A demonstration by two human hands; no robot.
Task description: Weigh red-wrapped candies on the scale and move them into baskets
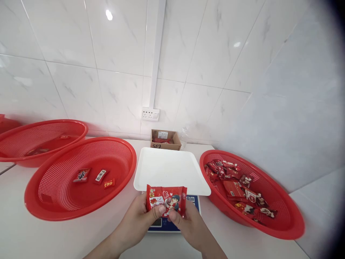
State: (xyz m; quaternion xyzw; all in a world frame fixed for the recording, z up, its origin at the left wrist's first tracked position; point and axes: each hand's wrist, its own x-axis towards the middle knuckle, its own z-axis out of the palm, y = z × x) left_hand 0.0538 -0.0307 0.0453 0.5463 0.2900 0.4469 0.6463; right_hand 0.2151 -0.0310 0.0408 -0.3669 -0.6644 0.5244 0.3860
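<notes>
Both my hands hold one red candy packet (166, 199) with cartoon figures and hearts, just above the near edge of a white tray (170, 167). My left hand (140, 220) pinches its left lower edge and my right hand (189, 223) pinches its right lower edge. The tray rests on a scale with a blue front panel (167, 224), partly hidden by my hands. To the right, a red mesh basket (280, 212) holds several red packets (237, 187). At left, another red basket (48, 194) holds three small packets (94, 177).
A third red basket (40, 138) sits at far left. A small open cardboard box (165, 140) stands against the tiled wall, below a white wall socket (150, 114). Clear crumpled plastic (184, 135) lies beside the box. Everything stands on a white countertop (16, 233).
</notes>
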